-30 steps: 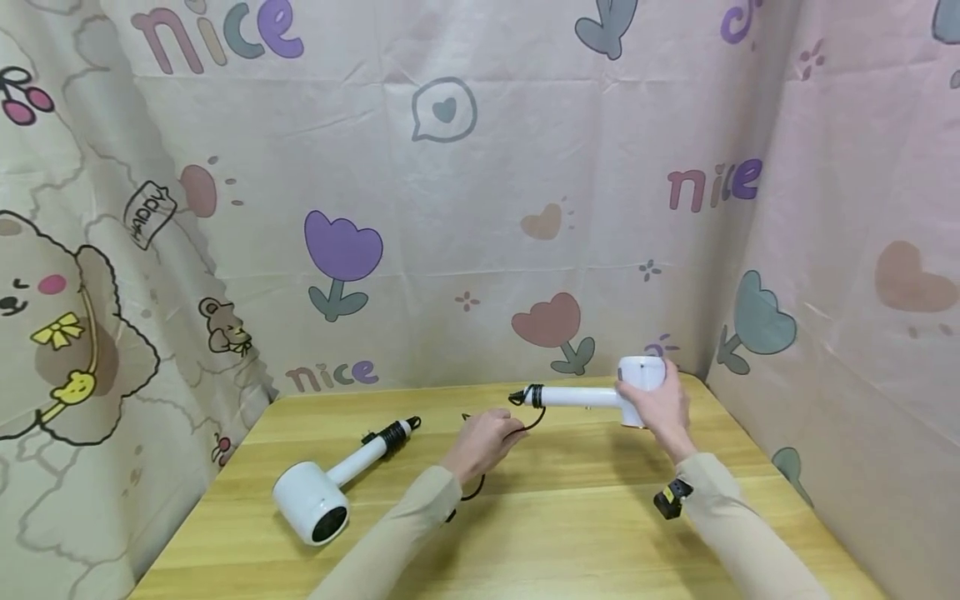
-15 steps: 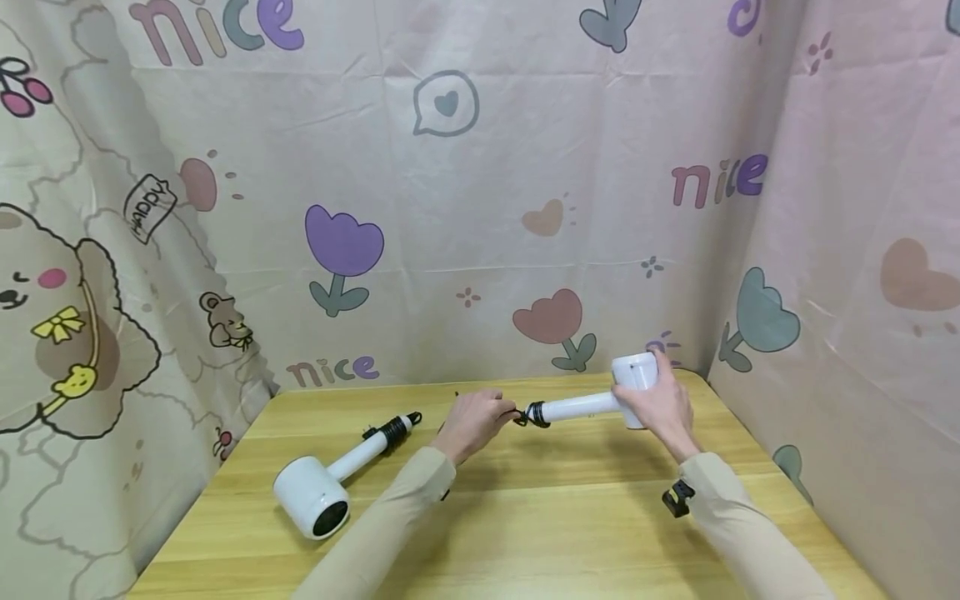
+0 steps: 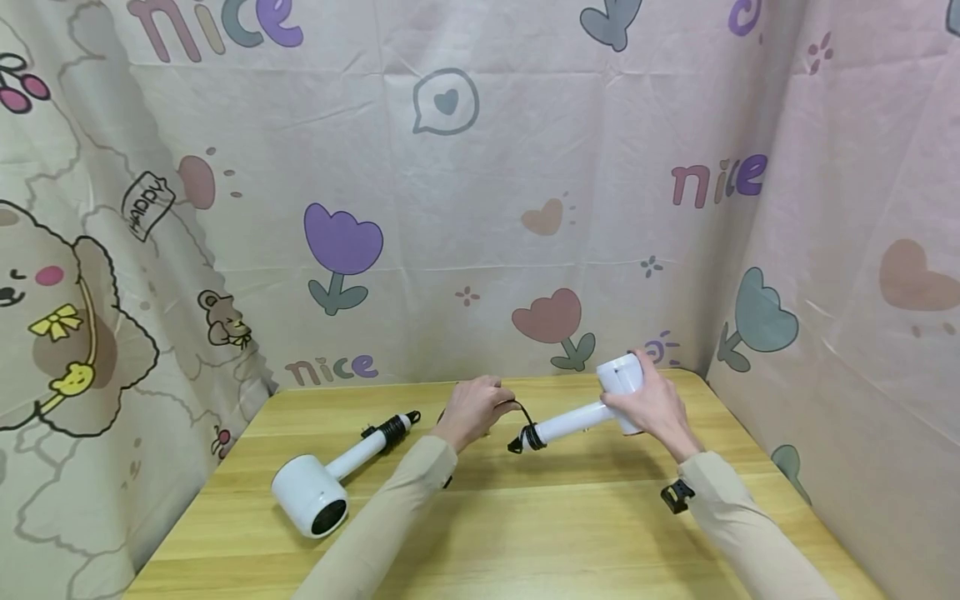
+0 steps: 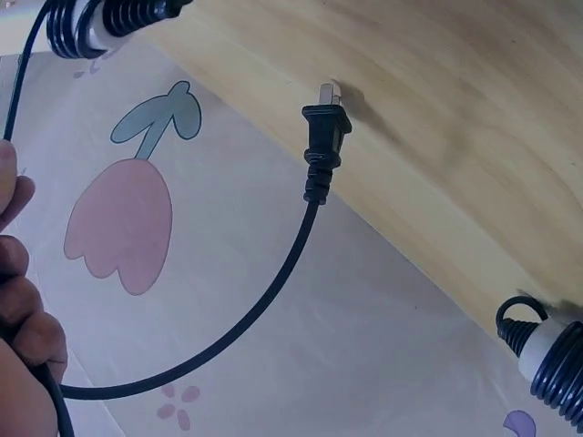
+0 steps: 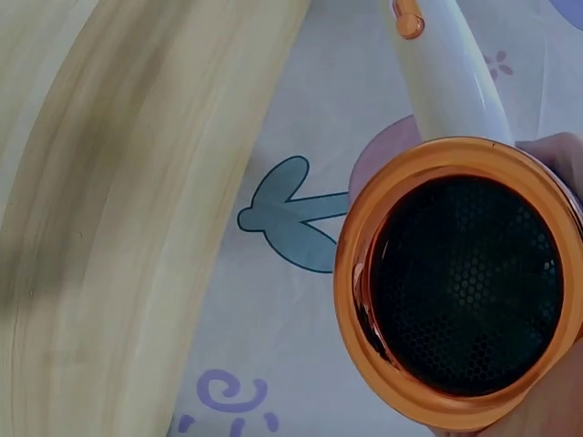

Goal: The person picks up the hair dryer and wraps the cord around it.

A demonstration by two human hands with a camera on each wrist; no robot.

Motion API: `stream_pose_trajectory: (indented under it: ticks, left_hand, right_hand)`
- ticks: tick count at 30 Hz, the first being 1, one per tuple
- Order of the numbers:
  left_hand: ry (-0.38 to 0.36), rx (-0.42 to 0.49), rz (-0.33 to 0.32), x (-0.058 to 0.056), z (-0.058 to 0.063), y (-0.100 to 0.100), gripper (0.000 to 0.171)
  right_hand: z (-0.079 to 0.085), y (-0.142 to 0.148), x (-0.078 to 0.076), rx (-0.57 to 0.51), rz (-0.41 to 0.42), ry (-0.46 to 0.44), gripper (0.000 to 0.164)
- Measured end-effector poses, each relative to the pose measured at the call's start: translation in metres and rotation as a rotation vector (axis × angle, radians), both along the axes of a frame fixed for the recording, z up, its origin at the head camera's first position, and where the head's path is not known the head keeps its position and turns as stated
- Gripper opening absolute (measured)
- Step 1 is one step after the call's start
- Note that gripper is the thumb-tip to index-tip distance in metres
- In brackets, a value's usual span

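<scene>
Hair dryer (image 3: 576, 422) held up over the table, and its handle now slopes down to the left, where a second ago it ran level! Right hand (image 3: 654, 410) clamped round the white head, which has edged leftward. Left hand (image 3: 474, 412), at the handle's tip half a second ago, is clear of it now, fingers closed on the black cord (image 3: 527, 411), which arcs up from the coil. The left wrist view shows the plug (image 4: 325, 137) dangling free. Below, pale wooden table (image 3: 540, 533), a second dryer (image 3: 303, 493) lying left, cord wound; behind, cartoon-printed curtains (image 3: 465, 192) on three sides.
</scene>
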State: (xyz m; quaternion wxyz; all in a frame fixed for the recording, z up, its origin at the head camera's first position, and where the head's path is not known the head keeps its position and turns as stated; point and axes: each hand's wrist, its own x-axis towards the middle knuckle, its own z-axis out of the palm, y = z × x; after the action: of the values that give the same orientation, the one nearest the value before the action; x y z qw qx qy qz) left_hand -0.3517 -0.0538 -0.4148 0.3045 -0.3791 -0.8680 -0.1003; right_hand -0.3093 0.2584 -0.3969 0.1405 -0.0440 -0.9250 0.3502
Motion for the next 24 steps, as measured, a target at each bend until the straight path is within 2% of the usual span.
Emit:
stream_pose_trajectory:
  ticks: [5, 10, 13, 16, 20, 24]
  left_hand:
    - [-0.087, 0.016, 0.019, -0.004, 0.000, -0.004, 0.012]
    - [-0.130, 0.060, 0.027, -0.009, -0.004, -0.010, 0.018]
    - [-0.125, 0.069, 0.042, -0.011, -0.008, -0.012, 0.021]
    - [-0.125, 0.079, 0.042, -0.011, -0.012, -0.012, 0.023]
    - [-0.147, 0.089, 0.015, -0.010, -0.018, -0.010, 0.021]
    - [-0.193, 0.084, -0.011, -0.008, -0.027, -0.008, 0.020]
  right_hand:
    - [-0.001, 0.005, 0.000, -0.032, 0.063, 0.024, 0.104]
    - [-0.010, 0.017, -0.003, -0.158, 0.176, 0.045, 0.099]
    - [-0.017, 0.027, -0.003, -0.292, 0.220, -0.005, 0.091]
    - [-0.025, 0.035, -0.001, -0.416, 0.227, -0.088, 0.085]
    - [-0.031, 0.041, 0.002, -0.549, 0.236, -0.173, 0.085]
    - [-0.032, 0.040, 0.005, -0.656, 0.276, -0.217, 0.086]
